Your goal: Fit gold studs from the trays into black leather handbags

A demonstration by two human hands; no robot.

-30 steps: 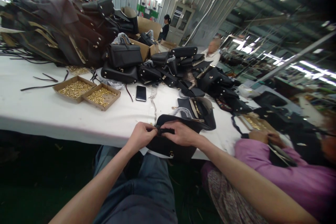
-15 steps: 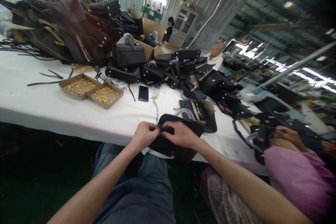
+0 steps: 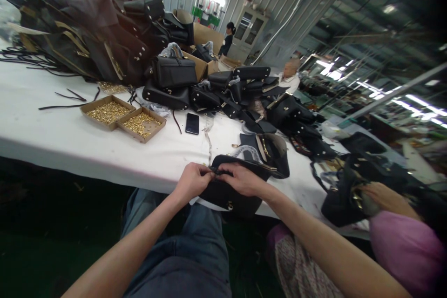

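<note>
A black bag lies at the table's front edge, its flap open toward the far side and a small gold fitting on its near face. At the bag's left end, my left hand pinches a small dark part of it. My right hand is closed on the same end, its fingertips nearly touching those of the left. The fingers hide what exactly is pinched. Just beyond, an open black bag with a pale lining and a gold zip rests on the white table.
Two cardboard trays of small gold parts stand at the left, near a phone. Black bags are piled along the back. At the right, a co-worker's hand is on another black bag.
My hands have barely moved and still grip the bag's end. The co-worker's black bag has shifted left and tilted, showing gold fittings, and the pink sleeve has moved right and down.
</note>
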